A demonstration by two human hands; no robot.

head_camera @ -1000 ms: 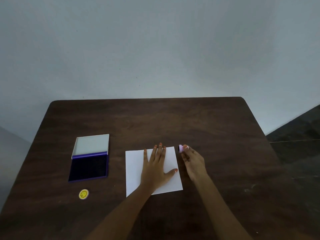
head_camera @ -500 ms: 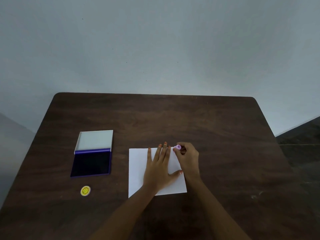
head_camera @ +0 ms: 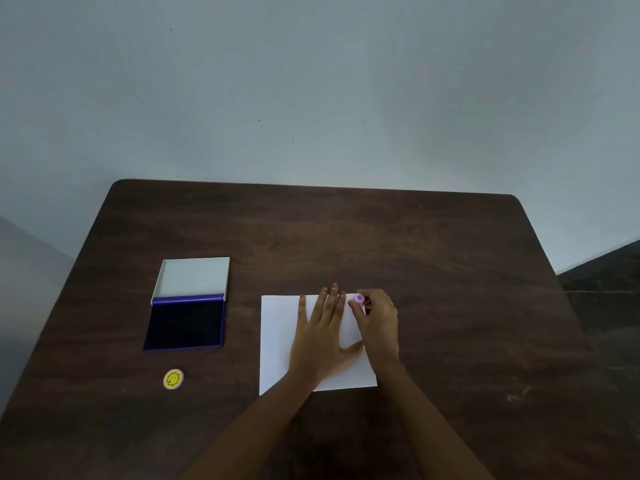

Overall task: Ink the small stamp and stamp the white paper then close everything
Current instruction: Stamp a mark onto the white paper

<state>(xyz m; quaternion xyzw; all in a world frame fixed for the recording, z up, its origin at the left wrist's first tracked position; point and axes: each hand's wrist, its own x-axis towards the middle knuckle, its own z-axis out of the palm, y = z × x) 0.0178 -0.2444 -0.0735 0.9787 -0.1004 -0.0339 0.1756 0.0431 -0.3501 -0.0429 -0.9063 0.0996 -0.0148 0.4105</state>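
A white paper (head_camera: 277, 337) lies on the dark wooden table (head_camera: 346, 237). My left hand (head_camera: 322, 337) rests flat on it with the fingers spread. My right hand (head_camera: 379, 320) pinches a small pink stamp (head_camera: 357, 300) at the paper's far right corner; whether the stamp touches the sheet is hidden by my fingers. Left of the paper sits the ink pad (head_camera: 185, 322), open, with its dark blue pad facing up and its white lid (head_camera: 192, 277) folded back. A small yellow round cap (head_camera: 173, 379) lies in front of the ink pad.
A pale wall rises behind the table's far edge. Dark floor (head_camera: 606, 271) shows past the table's right side.
My right hand has carried the pink stamp leftward from beside the paper onto its far right corner. My left hand has stayed flat on the sheet.
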